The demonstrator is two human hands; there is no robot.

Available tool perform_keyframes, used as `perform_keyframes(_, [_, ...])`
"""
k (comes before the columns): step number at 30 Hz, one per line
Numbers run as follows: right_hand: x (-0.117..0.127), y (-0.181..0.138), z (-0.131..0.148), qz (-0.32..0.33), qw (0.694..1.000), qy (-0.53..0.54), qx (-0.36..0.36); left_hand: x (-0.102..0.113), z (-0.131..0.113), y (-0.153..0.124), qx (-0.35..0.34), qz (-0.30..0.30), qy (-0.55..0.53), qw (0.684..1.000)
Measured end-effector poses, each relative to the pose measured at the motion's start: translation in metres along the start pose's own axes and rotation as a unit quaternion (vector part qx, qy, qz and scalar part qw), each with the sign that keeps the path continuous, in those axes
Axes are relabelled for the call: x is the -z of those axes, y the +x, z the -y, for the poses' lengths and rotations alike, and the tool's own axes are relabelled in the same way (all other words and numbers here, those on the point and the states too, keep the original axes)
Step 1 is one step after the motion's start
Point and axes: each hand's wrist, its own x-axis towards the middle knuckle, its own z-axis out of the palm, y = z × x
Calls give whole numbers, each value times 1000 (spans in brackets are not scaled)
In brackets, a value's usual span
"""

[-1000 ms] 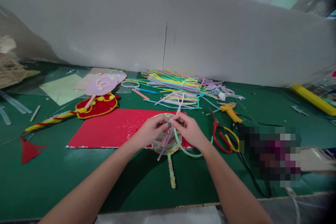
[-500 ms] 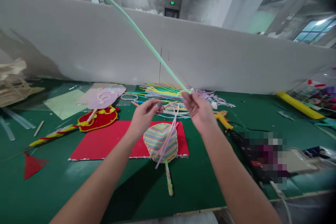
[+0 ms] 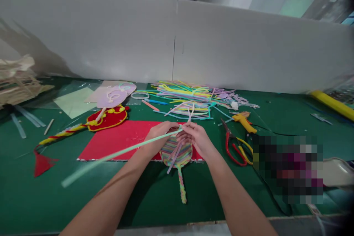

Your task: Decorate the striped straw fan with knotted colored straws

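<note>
A small striped fan point(image 3: 177, 153) made of pastel pipe cleaners lies at the front edge of a red felt sheet point(image 3: 121, 139), its twisted handle point(image 3: 181, 186) pointing toward me. Both hands meet over its top. My right hand point(image 3: 195, 138) pinches one end of a long mint-green pipe cleaner point(image 3: 116, 153), which slants down to the left across my left forearm. My left hand point(image 3: 159, 137) has its fingers closed on the fan's upper edge. Loose pink and lilac strands point(image 3: 174, 155) trail over the fan's face.
A heap of coloured pipe cleaners point(image 3: 188, 97) lies behind the hands. Red-handled scissors point(image 3: 235, 145) and a yellow glue gun point(image 3: 243, 121) sit to the right. A red and yellow fan with a tassel point(image 3: 106, 118) and a lilac fan point(image 3: 113, 96) lie left. A white partition point(image 3: 177, 40) backs the green table point(image 3: 55, 195).
The hands have come back down from in front of me onto the fan. The green pipe cleaner, which pointed up to the left, now swings low to the left.
</note>
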Motion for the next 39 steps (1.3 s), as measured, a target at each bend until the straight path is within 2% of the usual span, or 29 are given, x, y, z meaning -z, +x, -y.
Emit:
perform_keyframes(4, [-3, -1, -5, 0, 1000, -7, 23, -2, -1, -2, -55, 5, 47, 997])
perform_keyframes(8, [-4, 1, -12, -1, 999, -8, 42, -3, 5, -2, -78, 9, 104, 991])
perform_keyframes(12, [-3, 3, -15, 6, 999, -10, 51, -1, 5, -2, -80, 17, 83, 993])
perform_keyframes(14, [-1, 4, -15, 5, 998, -18, 58, -2, 4, -1, -52, 14, 40, 998])
perform_keyframes(17, [2, 7, -17, -2, 995, -39, 90, -6, 2, 3, 37, -14, -65, 997])
perform_keyframes(20, [3, 9, -20, -4, 991, -62, 117, -9, 0, 7, 136, -15, -190, 972])
perform_keyframes(23, [2, 9, -21, -2, 989, -82, 127, -11, 0, 10, 196, 0, -284, 938])
perform_keyframes(28, [2, 7, -18, 10, 989, -90, 115, -13, 7, 7, 245, 15, -391, 887])
perform_keyframes(33, [3, 8, -18, -10, 990, -99, 96, -11, 12, 5, 247, 60, -441, 861])
perform_keyframes(39, [4, 12, -24, -23, 985, -123, 115, -10, 5, 4, 293, 57, -489, 820])
